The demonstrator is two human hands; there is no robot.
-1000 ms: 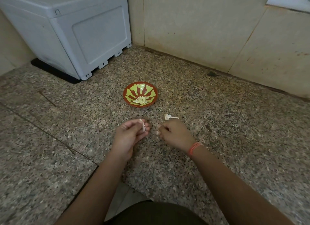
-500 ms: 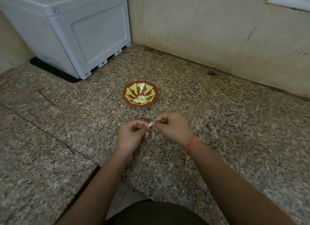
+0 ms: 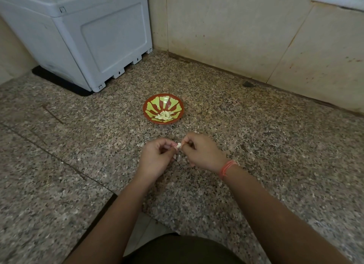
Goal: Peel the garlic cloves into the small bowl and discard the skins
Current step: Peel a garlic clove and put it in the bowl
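At six o'clock from the bowl, my left hand and right hand both pinch one garlic clove. I reckon a hard tug could flick it onto the surface, missing the bowl.

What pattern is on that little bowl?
The small bowl is red-brown with light green petal-like rays, seen clearly in the head view.
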